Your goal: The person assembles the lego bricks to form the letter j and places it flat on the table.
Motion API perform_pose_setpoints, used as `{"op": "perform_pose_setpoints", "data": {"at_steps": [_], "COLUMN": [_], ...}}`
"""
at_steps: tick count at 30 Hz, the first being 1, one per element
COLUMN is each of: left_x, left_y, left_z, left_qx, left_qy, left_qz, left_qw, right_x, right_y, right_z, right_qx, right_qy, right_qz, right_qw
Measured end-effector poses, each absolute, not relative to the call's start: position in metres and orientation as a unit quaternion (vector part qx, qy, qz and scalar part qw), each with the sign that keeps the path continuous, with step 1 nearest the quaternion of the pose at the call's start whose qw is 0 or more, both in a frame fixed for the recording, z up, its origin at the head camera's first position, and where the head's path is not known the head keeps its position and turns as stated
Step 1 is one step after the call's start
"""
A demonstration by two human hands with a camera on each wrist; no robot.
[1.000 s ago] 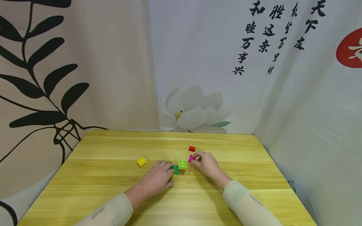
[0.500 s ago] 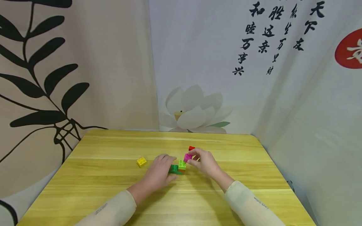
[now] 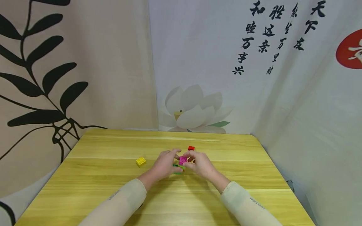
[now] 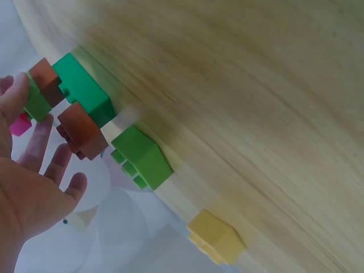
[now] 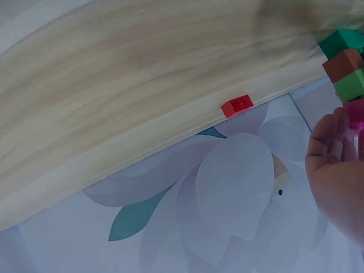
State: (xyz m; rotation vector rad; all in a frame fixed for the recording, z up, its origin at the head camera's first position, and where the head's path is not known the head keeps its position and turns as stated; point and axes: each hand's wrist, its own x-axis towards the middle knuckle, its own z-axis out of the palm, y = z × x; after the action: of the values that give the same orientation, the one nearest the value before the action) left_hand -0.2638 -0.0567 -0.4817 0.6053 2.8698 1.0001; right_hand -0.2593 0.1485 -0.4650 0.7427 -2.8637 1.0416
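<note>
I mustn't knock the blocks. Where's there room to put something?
The yellow wooden table is bare between its right edge and the right hand, and left of the studded yellow plastic brick. The middle is crowded: the left hand, stacked green-and-brown plastic bricks, pink plastic brick, and a small red plastic brick behind.

On the wooden table (image 3: 240,163), the square yellow plastic brick (image 3: 141,162) lies left of the multicoloured plastic-brick stack (image 4: 82,94). The rectangular red plastic brick (image 3: 191,148) lies beyond it, slightly right.
</note>
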Motion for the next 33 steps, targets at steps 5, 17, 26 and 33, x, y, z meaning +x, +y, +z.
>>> {"op": "perform_pose_setpoints", "data": {"at_steps": [5, 17, 26, 33], "left_x": [-0.265, -0.265, -0.264, -0.264], "left_y": [-0.055, -0.058, -0.056, -0.057], "left_z": [-0.483, -0.487, -0.488, -0.489], "left_qx": [0.198, 0.205, 0.212, 0.216], "left_qy": [0.926, 0.921, 0.921, 0.922], "left_qz": [0.323, 0.331, 0.326, 0.322], "left_qw": [0.013, 0.010, 0.010, 0.001], "right_x": [-0.257, -0.260, -0.267, -0.272], "right_y": [0.145, 0.146, 0.147, 0.146], "right_z": [-0.459, -0.467, -0.478, -0.483], "right_qx": [0.247, 0.070, 0.015, 0.008], "right_qy": [-0.918, -0.831, -0.730, -0.706], "right_qz": [0.309, 0.538, 0.629, 0.647], "right_qw": [-0.003, -0.127, -0.268, -0.288]}}
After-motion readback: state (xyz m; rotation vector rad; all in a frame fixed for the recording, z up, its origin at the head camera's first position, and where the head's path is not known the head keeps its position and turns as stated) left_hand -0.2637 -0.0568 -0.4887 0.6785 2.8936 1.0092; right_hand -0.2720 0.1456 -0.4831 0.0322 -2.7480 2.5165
